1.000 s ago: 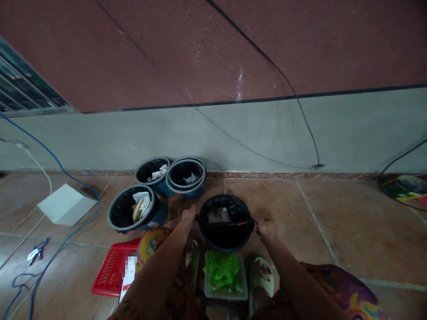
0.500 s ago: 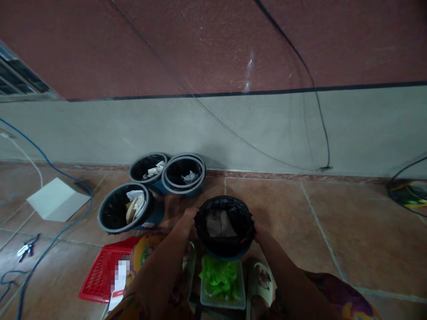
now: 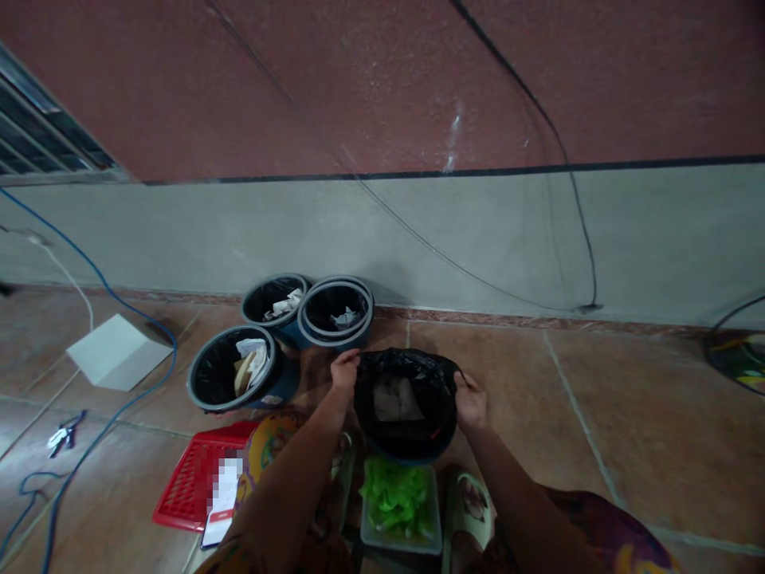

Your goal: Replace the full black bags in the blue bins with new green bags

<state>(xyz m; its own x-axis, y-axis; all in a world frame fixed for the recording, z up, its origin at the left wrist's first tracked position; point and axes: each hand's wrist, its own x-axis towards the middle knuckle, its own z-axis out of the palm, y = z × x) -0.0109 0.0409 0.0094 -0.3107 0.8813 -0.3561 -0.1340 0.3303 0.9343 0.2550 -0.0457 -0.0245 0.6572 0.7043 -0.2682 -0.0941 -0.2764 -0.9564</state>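
In front of me stands a small trash bin lined with a black trash bag (image 3: pixel 439 399); greyish paper (image 3: pixel 395 400) lies inside it. My left hand (image 3: pixel 347 371) pinches the bag's edge at the left of the rim. On the opposite side my right hand (image 3: pixel 471 399) is closed on the same edge. The bag is pulled up a little above the rim on both sides. Just below the bin, between my feet, sits a clear plastic container (image 3: pixel 400 542) of green lettuce (image 3: pixel 398 496).
Several lined bins stand to the left: a front bin (image 3: pixel 280 383), a back bin (image 3: pixel 254 296) and a nested pair (image 3: pixel 340 343) by the wall. A red basket (image 3: pixel 185 486), a phone (image 3: pixel 224 498), keys (image 3: pixel 64 434), a white box (image 3: pixel 116 355) and a blue cable (image 3: pixel 96 422) lie leftward.
Both hands have risen and drawn slightly apart, lifting the trash bag's edge up from the bin's rim. The view has shifted slightly left.
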